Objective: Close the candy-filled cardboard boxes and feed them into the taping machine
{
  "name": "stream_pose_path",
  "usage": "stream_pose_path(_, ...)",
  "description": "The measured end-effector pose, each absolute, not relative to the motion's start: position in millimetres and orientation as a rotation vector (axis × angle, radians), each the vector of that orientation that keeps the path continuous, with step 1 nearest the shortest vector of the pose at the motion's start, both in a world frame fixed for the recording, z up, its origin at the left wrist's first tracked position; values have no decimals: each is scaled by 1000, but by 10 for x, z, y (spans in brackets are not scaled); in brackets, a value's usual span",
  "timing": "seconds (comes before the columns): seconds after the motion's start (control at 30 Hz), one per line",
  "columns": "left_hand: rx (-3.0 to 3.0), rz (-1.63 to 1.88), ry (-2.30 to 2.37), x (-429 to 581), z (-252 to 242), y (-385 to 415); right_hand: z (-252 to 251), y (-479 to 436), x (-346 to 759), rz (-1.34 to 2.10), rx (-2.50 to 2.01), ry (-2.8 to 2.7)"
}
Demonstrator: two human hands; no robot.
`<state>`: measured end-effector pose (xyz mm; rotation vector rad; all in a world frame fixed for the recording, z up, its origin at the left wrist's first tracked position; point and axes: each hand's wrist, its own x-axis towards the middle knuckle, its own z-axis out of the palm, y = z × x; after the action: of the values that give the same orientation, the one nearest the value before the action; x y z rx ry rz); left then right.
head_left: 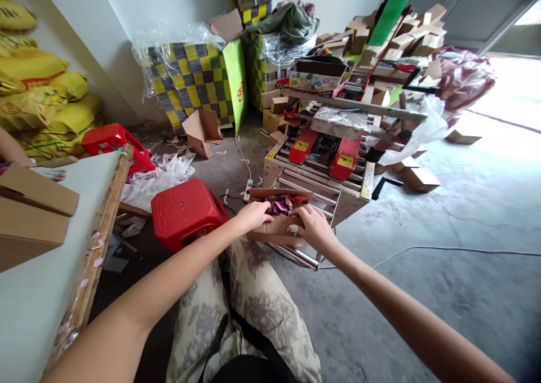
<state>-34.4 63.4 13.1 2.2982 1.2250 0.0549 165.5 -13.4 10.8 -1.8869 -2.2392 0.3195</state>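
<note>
A small open cardboard box (270, 237) rests on the near end of a roller conveyor, just in front of my knees. Purple shiny wrapped packets (281, 205) show inside it; their exact kind is too small to tell. My left hand (255, 215) is closed over the box's left end, fingers curled in by the packets. At the right end, my right hand (313, 225) grips the flap, with the fingertips bent inward. Both hands touch the cardboard, and part of the box's ends is hidden under them.
A carton-sealing machine (325, 146) with red side belts stands beyond the conveyor rollers (306, 188). Left are a red stool (186, 211) and a white table (38, 310) with cartons (34, 208) and another person's hand (53, 173). A cable (456, 248) crosses the floor.
</note>
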Motion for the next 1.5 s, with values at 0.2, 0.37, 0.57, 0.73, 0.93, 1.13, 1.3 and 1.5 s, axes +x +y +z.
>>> stream_pose_path(0.2,2678,434,1444,-323,48,339,52,-218,1579,101,-1868,-2058)
stream_pose_path(0.37,2852,485,1097,-330,-136,289,103,91,1547,166,-1792,-2288)
stream_pose_path(0.57,2783,431,1020,-330,-259,289,233,284,1524,162,-1819,-2601)
stream_pose_path(0.73,2777,473,1069,-332,-292,271,196,379,1464,192,-1810,-2688)
stream_pose_path(0.93,2779,454,1123,-316,-281,265,102,319,1384,145,-1831,-2659)
stream_pose_path(1.13,2724,424,1191,-240,-193,235,-45,108,1324,-14,-1842,-2422)
stream_pose_path(1.3,2733,372,1266,-195,-121,231,-138,-26,1347,-30,-1713,-2079)
stream_pose_path(1.5,2748,343,1325,-167,-118,234,-1,42,1346,-178,-1656,-1904)
